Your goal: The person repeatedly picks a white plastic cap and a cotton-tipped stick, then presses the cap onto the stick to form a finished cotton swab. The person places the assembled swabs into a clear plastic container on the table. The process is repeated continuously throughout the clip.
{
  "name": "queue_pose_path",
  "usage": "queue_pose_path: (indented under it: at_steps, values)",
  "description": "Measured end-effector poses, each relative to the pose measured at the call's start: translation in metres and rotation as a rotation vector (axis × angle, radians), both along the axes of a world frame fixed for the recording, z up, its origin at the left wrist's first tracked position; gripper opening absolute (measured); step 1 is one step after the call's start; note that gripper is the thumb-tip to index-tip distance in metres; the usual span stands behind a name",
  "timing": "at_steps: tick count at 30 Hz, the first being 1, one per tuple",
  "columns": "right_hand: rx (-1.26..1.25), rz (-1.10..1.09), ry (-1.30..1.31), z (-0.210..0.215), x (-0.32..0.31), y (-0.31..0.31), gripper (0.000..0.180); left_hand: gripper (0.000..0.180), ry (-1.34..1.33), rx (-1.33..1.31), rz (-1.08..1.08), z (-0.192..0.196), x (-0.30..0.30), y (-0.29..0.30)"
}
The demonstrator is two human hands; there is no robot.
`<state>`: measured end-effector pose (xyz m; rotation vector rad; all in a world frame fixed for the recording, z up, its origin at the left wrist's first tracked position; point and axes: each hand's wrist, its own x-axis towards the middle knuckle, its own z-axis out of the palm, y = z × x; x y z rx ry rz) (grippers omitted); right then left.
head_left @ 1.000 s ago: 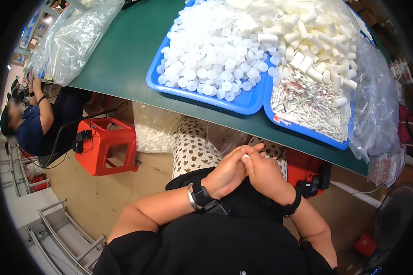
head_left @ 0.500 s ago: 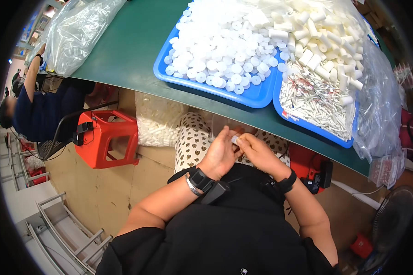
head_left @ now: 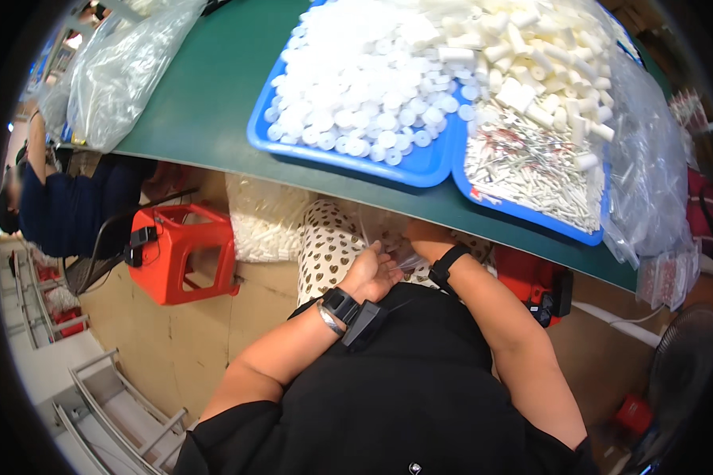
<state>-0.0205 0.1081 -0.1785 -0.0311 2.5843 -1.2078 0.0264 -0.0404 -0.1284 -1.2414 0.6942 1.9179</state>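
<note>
My left hand [head_left: 371, 275] is over my lap, palm turned up, its fingers loosely bent and apart. I see nothing held in it. Clear plastic film [head_left: 406, 256] lies beside its fingertips, between my two hands. My right hand [head_left: 426, 237] reaches forward to the green table's near edge, close to the film; its fingers are hidden, so what they touch does not show. Above on the table, a blue tray [head_left: 356, 169] holds a heap of translucent white discs [head_left: 348, 95]. To its right, another blue tray [head_left: 523, 212] carries thin white sticks [head_left: 531, 170] and cream cylinders [head_left: 523, 59].
The green table [head_left: 206, 103] spans the front. Clear plastic bags lie at its left [head_left: 131, 75] and right [head_left: 650, 150]. Under it sits a bag of white pieces [head_left: 265, 222]. A red stool [head_left: 186, 253] and a person in dark clothing [head_left: 75, 206] are at left, a fan [head_left: 681, 364] at right.
My right hand has moved forward, away from my left, toward the table edge. The small white piece between my hands is out of sight. My left fingers have loosened. The view has shifted slightly.
</note>
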Motion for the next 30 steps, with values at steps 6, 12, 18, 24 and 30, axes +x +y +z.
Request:
queue_pose_path:
  at_steps: [6,12,18,24,30]
  values:
    - [0.060,0.285,-0.039,0.058,0.032,0.050,0.029,0.072,0.062,0.144,-0.100,0.001,-0.009,-0.001]
    - [0.249,-0.169,0.235,0.129,0.106,0.227,0.024,0.057,0.055,0.101,-0.155,0.004,-0.014,0.010]
    - [0.040,-1.030,-0.334,0.116,0.242,0.412,0.021,0.030,0.114,0.082,-0.186,0.019,-0.024,0.035]
    - [0.584,-1.815,0.296,0.067,0.341,0.578,0.062,0.032,0.295,0.108,-0.168,0.046,-0.040,0.057]
    - [0.343,-1.629,0.605,0.095,0.369,0.675,0.065,0.031,0.291,0.149,-0.177,0.048,-0.038,0.076]
